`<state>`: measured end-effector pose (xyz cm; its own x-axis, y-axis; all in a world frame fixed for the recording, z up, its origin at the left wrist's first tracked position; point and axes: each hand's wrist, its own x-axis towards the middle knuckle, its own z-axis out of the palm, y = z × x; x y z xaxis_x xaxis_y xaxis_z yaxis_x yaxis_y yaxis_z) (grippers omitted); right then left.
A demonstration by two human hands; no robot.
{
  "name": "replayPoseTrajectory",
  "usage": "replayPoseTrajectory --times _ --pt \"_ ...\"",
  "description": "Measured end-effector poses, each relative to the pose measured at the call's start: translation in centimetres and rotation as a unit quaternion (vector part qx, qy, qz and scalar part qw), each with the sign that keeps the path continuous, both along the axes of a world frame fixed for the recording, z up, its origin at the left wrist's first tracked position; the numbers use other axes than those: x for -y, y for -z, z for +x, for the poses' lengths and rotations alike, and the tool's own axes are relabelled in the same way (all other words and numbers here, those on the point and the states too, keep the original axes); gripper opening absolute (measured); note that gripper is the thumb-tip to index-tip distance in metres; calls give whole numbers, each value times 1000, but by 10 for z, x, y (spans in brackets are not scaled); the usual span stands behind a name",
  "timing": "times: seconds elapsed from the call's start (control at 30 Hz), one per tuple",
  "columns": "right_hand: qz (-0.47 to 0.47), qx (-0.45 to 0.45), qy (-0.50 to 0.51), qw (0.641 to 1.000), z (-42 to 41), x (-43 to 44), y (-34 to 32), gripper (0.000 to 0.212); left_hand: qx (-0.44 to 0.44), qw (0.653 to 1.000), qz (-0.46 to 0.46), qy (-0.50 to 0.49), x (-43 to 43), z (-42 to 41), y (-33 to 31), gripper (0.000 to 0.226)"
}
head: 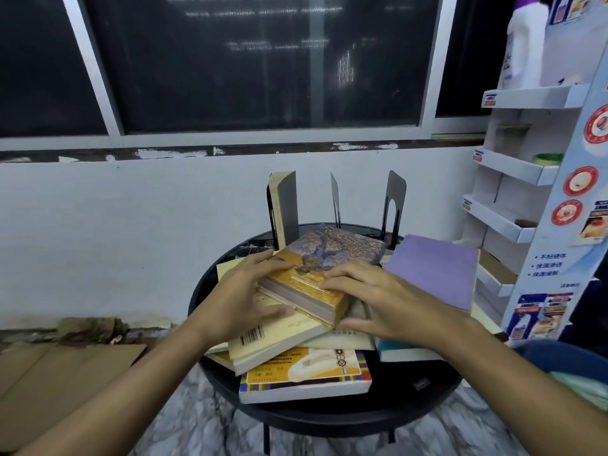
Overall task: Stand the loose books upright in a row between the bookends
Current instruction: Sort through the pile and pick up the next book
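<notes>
Round black table (437, 386) by a white wall, piled with loose books. Left hand (243, 291) grips the left edge of the top book (329, 258), fingers on its cover, thumb at the near edge; right hand (378, 297) grips its near right corner. Beyond the left hand an upright book (278, 199) stands at a bookend (271, 225); beyond the right hand, another bookend (394, 199); a purple book (434, 271) lies just right of it.

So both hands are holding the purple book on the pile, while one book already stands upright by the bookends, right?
Not quite. The head view shows the left hand and right hand holding the painted book on the pile; the purple book lies untouched to its right. One upright book does stand by the bookends.
</notes>
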<state>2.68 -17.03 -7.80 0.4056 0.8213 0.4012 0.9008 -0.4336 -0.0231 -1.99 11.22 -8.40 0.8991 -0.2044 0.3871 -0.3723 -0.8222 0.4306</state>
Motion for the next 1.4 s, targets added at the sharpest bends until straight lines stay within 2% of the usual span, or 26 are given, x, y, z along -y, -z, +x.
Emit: replayPoseTrajectory --times 0.13,0.33,0.47,0.57,0.63,0.73,0.8,1.0,1.17,1.3,1.4 --pt "5 49 -24 999 -1 0 -4 55 31 999 -37 -13 0 8 2 65" --pt "75 159 -52 983 4 -1 4 46 18 996 -86 -3 -5 18 0 66" --pt "126 168 -47 977 7 -5 -6 45 23 993 -116 10 -4 22 -18 66" --pt "163 171 -32 971 7 -9 -19 43 22 993 -111 26 -6 26 -33 75" --pt "190 162 -19 968 6 -10 -29 42 31 993 -104 41 -4 28 -41 78" --pt "222 144 -2 964 3 -13 -47 42 88 988 -123 36 4 33 -59 65" --pt "259 142 12 955 1 -14 -57 44 122 984 -124 39 8 37 -74 66" --pt "375 76 46 923 -9 -15 -76 40 110 976 -174 69 15 52 -97 77" --pt "420 25 109 901 1 -19 -87 38 162 969 -186 28 28 69 -91 78" --pt "446 5 163 880 19 -23 -97 35 202 958 -201 -39 48 80 -83 89" --pt "446 -11 198 873 28 -24 -100 38 195 956 -214 -46 66 79 -71 99"
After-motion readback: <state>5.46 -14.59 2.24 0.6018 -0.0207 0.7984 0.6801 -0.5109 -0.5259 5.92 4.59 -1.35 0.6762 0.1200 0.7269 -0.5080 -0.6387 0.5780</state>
